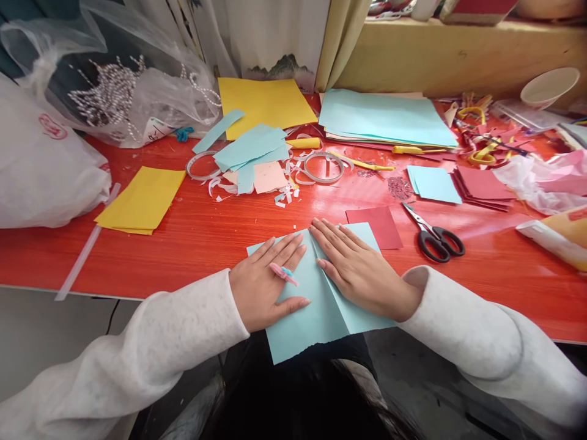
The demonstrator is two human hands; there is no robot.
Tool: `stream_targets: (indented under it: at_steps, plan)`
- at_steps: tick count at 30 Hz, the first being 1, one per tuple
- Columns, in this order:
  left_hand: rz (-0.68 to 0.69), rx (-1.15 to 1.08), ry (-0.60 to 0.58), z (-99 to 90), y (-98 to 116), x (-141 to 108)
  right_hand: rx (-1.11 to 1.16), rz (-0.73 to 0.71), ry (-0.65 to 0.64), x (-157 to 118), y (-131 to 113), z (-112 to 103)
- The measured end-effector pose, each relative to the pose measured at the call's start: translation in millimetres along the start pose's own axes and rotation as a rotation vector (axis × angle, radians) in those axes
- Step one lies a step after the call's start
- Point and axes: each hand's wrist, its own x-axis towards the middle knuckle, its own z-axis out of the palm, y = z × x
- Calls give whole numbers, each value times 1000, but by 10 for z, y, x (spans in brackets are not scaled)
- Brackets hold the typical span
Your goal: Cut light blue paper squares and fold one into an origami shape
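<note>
A light blue sheet of paper [312, 318] with a crease down its middle lies at the table's front edge, its near part hanging past that edge. My left hand [270, 281] rests flat on its left half, fingers stretched out, a pink and blue ring on one finger. On the right half, beside the crease, my right hand [362, 266] lies flat with its fingers extended. The near edge of the sheet looks ragged. A dark red paper square [378, 227] sits partly beneath the sheet's far right corner. Black-handled scissors [433, 235] lie to the right of my right hand.
Yellow paper pieces [142, 198] lie at left, near a white plastic bag [41, 159]. Behind the hands are paper scraps [252, 150] and a tape ring [323, 168]. A light blue stack [385, 116], small blue squares [435, 183] and dark red squares [483, 186] lie toward the right.
</note>
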Motion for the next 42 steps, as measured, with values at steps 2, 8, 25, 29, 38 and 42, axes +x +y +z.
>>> stream_targets:
  at_steps: [2,8,25,29,38,42]
  plan:
    - [-1,-1,-9,-8,-5,2,7,2,1,1,-3,-4]
    - [-32,-11,0,-25,38,-6,29,7,16,-7,-5,-11]
    - [-21,-25,-24,-24,-17,9,79,-33,-4,20,64,-7]
    - [134,-50,-180,-146,-331,160,269,-56,-28,80,247,-191]
    - [-104,-40,33,-156,-206,275,141,-135,-29,79,139,-224]
    - [-95,4,17,-2,-44,227,47,-77,-19,131,159,-46]
